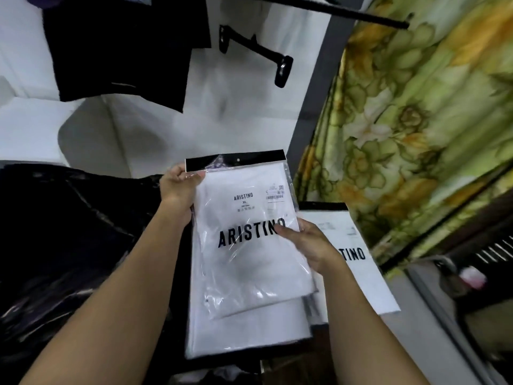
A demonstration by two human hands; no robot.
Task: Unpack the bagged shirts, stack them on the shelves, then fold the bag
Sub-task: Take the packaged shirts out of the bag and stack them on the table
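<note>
**Above the pile, a shirt packet held in two hands**

Right in front of the person, held over a pile, is a clear plastic packet with a folded white shirt inside. It is printed ARISTINO and topped by a black header strip. The left hand pinches its upper left corner just under that strip, thumb on the front face. The right hand grasps the right edge about halfway down, thumb laid across the lettering. Both hands are closed on the packet, which tilts with its lower end toward the person.

Directly beneath lies a second flat white packet. Just to the right is a third white packet with its own black strip, partly hidden by the right wrist. To the left sits a dark glossy heap; I cannot tell whether that is the outer bag or cloth. A green and yellow floral curtain hangs on the right, with a black garment and a black clip hanger overhead.

From where I stand, the film is the worry. It looks slick and slack, so the fingers may be holding plastic rather than shirt. If the shirt slides toward the low end, the packet could slip out of the grip and knock the pile askew. Plastic laid on plastic also tends to slide, so a packet set down crooked could start the stack leaning. If the packet is lifted high, the header strip could catch the clip hanger above.
</note>
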